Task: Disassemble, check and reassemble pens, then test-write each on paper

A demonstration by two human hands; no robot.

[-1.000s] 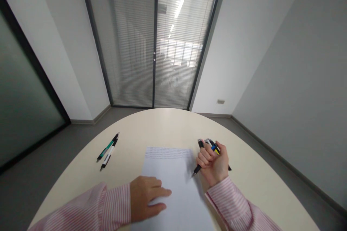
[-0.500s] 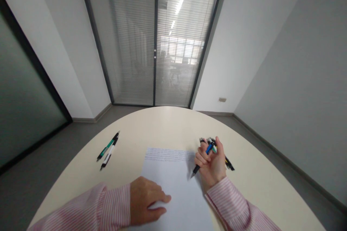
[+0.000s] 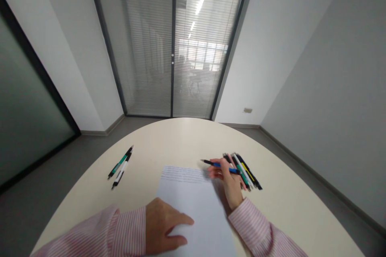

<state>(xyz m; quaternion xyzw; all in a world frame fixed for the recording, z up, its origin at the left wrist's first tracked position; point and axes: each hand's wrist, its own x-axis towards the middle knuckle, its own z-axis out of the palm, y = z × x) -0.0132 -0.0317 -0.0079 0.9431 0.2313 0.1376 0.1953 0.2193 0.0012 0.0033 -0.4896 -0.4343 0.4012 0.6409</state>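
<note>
**Right hand [image 3: 227, 176]:** narrow pinch, thumb and fingers closed on a blue pen [image 3: 220, 165].
**Pen:** long axis nearly level across my hand, black tip pointing to 9 o'clock, just above the sheet's top edge.
**Left hand [image 3: 163, 225]:** spread open, resting on a printed sheet of paper [image 3: 187, 204], holding nothing.
**Nearby:** a row of pens [image 3: 243, 170] just beside my right hand at 3 o'clock; two pens [image 3: 120, 166] at 10 o'clock from the sheet, both groups on the cream table [image 3: 181, 136].

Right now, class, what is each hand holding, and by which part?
The right hand holds a blue-and-black pen by its barrel, near the middle. The left hand holds nothing; it rests on a sheet of paper.
</note>
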